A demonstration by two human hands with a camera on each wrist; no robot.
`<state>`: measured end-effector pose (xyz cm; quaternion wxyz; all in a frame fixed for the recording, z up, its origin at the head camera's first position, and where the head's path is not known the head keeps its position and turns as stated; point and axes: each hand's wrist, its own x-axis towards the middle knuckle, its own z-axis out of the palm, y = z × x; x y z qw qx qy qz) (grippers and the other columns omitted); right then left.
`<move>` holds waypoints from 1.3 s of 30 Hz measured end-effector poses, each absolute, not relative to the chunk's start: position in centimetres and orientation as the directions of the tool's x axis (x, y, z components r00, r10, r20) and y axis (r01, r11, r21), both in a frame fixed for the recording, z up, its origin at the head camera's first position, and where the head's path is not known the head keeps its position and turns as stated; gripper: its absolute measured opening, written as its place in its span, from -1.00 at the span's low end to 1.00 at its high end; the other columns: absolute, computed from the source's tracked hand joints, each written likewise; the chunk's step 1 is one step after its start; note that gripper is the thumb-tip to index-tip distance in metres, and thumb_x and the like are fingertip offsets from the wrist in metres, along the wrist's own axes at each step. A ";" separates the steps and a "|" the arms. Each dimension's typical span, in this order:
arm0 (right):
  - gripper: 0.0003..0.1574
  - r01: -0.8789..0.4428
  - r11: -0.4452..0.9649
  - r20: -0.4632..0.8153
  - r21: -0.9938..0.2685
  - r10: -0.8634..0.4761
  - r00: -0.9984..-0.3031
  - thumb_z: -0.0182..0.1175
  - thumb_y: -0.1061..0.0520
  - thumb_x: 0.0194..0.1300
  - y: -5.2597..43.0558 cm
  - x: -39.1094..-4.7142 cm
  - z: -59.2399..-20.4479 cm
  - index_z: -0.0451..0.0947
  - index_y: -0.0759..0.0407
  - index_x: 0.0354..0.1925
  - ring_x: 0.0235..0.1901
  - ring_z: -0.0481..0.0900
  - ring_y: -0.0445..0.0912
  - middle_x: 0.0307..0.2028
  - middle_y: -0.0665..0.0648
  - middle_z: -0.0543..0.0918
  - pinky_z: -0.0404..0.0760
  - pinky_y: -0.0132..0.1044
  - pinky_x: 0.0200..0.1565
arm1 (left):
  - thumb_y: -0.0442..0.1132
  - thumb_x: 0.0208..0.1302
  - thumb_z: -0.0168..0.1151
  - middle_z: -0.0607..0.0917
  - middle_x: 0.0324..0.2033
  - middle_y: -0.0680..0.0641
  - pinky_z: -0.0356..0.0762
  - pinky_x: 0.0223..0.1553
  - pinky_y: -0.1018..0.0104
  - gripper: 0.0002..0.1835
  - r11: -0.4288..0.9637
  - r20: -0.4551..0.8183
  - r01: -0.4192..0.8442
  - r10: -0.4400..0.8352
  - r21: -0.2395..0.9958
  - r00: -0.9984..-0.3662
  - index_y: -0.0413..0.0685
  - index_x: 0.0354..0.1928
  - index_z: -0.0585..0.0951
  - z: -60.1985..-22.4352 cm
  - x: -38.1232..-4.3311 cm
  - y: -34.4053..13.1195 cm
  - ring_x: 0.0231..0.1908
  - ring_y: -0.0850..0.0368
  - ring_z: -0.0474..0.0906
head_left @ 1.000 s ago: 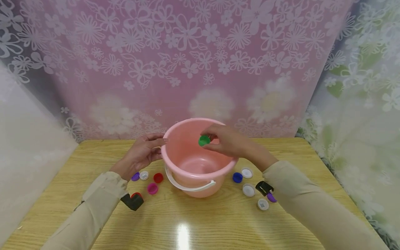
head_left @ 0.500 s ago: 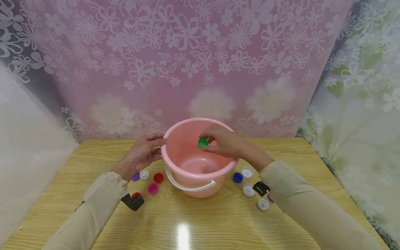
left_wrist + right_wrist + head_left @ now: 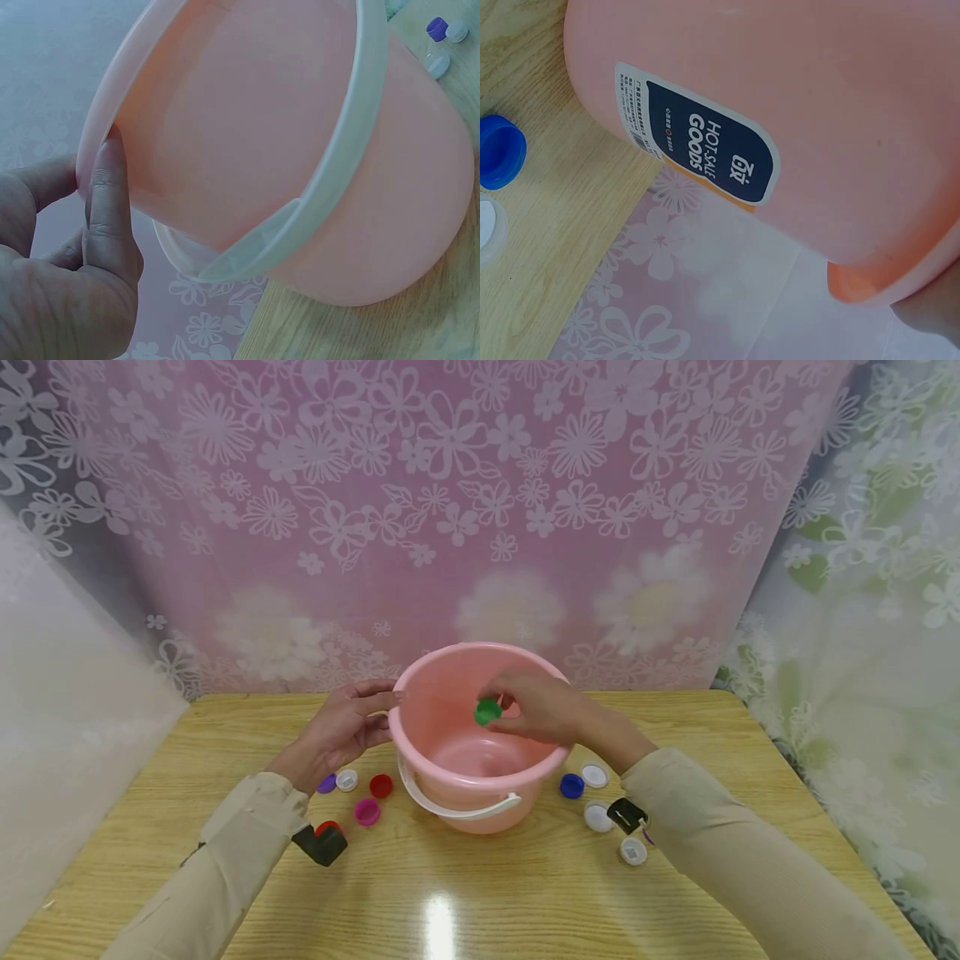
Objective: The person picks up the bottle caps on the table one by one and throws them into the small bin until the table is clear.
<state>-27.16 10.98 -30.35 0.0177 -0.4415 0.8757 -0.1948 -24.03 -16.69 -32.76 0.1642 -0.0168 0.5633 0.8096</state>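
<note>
A pink bucket (image 3: 457, 797) stands on the wooden table, its white handle (image 3: 457, 814) hanging down in front. My left hand (image 3: 341, 727) grips the bucket's rim at the left; in the left wrist view the fingers (image 3: 109, 180) pinch the rim. Inside the bucket's mouth, my right hand (image 3: 540, 706) holds a green bottle cap (image 3: 488, 712) between thumb and fingers, above the bottom. The right wrist view shows the bucket's outside with a dark blue label (image 3: 712, 142), and the right hand itself is hidden behind the rim there.
Left of the bucket lie a red cap (image 3: 381, 787), a pink cap (image 3: 367, 812), a white cap (image 3: 347, 780) and a purple cap (image 3: 327, 783). On the right are a blue cap (image 3: 572, 787) and several white caps (image 3: 597, 816). A flowered curtain (image 3: 480, 527) hangs behind the table.
My right hand has moved lower into the bucket with the green bottle cap. The left hand stays at the rim.
</note>
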 end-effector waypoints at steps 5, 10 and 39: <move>-0.68 -0.770 0.546 0.114 -0.331 -0.786 -0.607 0.28 0.09 0.26 11.0 -27.1 -30.4 0.59 0.17 -0.04 -0.15 0.55 -0.10 -0.12 0.03 0.61 0.55 -0.28 -0.07 | -0.38 0.33 0.17 0.62 -0.33 -0.10 0.68 -0.40 0.31 -0.66 -0.325 -0.210 -0.286 0.248 0.902 -0.946 -0.27 0.11 0.39 -32.9 -24.1 -16.7 -0.49 0.12 0.66; -0.69 -0.766 0.557 0.086 -0.322 -0.788 -0.610 0.28 0.07 0.26 11.0 -26.9 -30.2 0.59 0.14 -0.04 -0.13 0.55 -0.05 -0.12 0.03 0.61 0.54 -0.25 -0.06 | -0.38 0.33 0.18 0.63 -0.33 -0.10 0.68 -0.41 0.31 -0.68 -0.332 -0.210 -0.287 0.248 0.899 -0.946 -0.25 0.08 0.41 -32.9 -24.1 -16.7 -0.49 0.12 0.66; -0.56 -0.745 0.581 0.036 -0.329 -0.780 -0.625 0.29 0.05 0.26 11.0 -26.8 -30.2 0.55 0.23 0.04 -0.10 0.55 0.02 -0.05 0.16 0.61 0.55 -0.22 -0.05 | -0.36 0.31 0.22 0.62 -0.31 -0.11 0.67 -0.42 0.30 -0.71 -0.348 -0.215 -0.290 0.237 0.892 -0.947 -0.23 0.04 0.47 -33.1 -24.0 -16.7 -0.50 0.11 0.65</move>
